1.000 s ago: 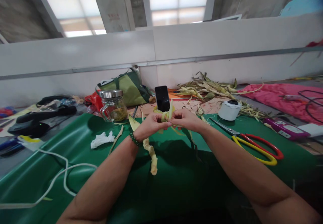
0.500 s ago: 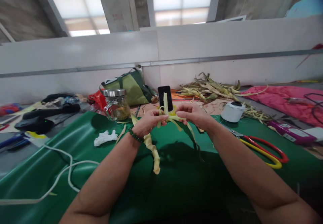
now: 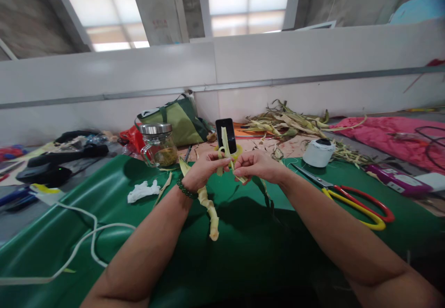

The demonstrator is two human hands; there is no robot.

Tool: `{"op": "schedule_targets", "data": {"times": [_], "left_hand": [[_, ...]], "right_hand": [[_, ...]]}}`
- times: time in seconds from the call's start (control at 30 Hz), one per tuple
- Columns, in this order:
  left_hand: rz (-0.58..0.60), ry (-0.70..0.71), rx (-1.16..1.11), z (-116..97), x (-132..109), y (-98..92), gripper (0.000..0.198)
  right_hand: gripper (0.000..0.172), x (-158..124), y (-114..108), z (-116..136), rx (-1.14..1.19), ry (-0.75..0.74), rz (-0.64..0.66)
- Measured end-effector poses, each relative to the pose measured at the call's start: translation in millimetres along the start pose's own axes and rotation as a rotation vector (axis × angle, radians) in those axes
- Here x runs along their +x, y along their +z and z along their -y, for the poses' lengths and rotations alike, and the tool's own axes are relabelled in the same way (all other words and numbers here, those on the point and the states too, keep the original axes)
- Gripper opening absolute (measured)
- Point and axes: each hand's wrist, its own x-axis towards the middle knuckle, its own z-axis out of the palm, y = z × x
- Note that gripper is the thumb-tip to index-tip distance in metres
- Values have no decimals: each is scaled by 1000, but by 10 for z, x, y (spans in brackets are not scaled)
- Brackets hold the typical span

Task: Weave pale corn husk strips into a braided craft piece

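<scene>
My left hand (image 3: 202,171), with a green bead bracelet above it, pinches a pale corn husk braid (image 3: 210,210) between thumb and fingers. The finished length of the braid hangs below this hand over the green sheet, its blunt end downward. A loose husk strip (image 3: 225,139) stands up from the pinch, in front of a phone. Close on the right, my right hand (image 3: 257,166) is closed on another pale husk strip (image 3: 241,176) that runs down from the braid. The fingers partly hide where the strips cross.
Scissors (image 3: 347,201) and a white thread spool (image 3: 319,153) lie to the right on the green sheet (image 3: 114,248). Behind stand a phone (image 3: 229,127), a glass mug (image 3: 162,148) and a pile of husks (image 3: 288,122). A white cable (image 3: 93,234) crosses the left side.
My right hand has moved slightly left and down, closer to my left hand, turning its strip from sideways to downward. The upright strip leans a little more left.
</scene>
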Motion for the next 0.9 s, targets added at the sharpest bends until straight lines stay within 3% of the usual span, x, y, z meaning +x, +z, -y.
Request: {"op": "schedule_targets", "data": {"times": [0.23, 0.47, 0.63, 0.73, 0.9], "left_hand": [[-33, 123, 107, -9, 9, -5, 29], [-30, 87, 76, 4, 11, 0, 29], [-29, 46, 27, -6, 9, -6, 31], [-12, -2, -5, -33, -11, -4, 27], [33, -90, -21, -82, -41, 19, 23]], "right_hand": [[24, 14, -58, -1, -30, 66, -58], [27, 32, -45, -39, 16, 165, 123], [54, 36, -50, -29, 12, 126, 160], [48, 46, -41, -38, -14, 53, 66], [40, 121, -48, -115, 48, -83, -283]]}}
